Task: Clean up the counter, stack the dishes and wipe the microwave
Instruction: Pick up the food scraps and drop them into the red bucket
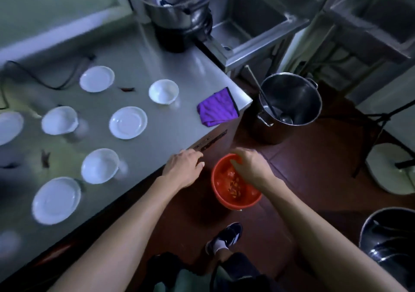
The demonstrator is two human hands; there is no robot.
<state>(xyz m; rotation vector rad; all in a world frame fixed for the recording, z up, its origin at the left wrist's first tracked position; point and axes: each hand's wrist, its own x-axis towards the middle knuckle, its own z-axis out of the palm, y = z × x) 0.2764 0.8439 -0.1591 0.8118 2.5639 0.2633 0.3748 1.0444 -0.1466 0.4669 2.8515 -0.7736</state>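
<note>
Seven white dishes (128,122) lie scattered on the steel tabletop (170,132) at left; purple cloth (217,109) near its corner. Left hand (184,168) rests flat on its edge; right hand (249,164), fingers curled, dips into the orange bucket (235,183) on the dark floor (314,168).

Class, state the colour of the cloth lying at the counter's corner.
Purple cloth with dark edging; head view.

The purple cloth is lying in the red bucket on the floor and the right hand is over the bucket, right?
Not quite. The purple cloth is lying on the counter, near its corner, not in the red bucket. The head view shows this. The bucket is on the floor, and the right hand is over it.
</note>
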